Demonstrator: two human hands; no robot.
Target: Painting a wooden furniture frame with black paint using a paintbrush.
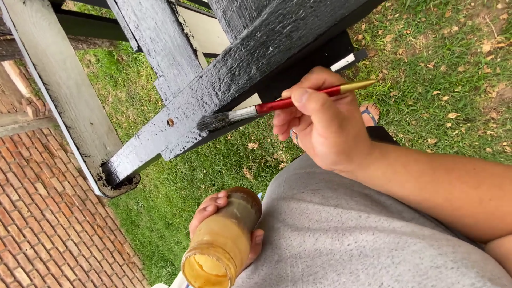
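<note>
Right hand pinching my red-handled brush, bristles touching the black-painted rail near its lower edge, left hand wrapped round the amber jar below; I judge light strokes along the grain suit best.
</note>
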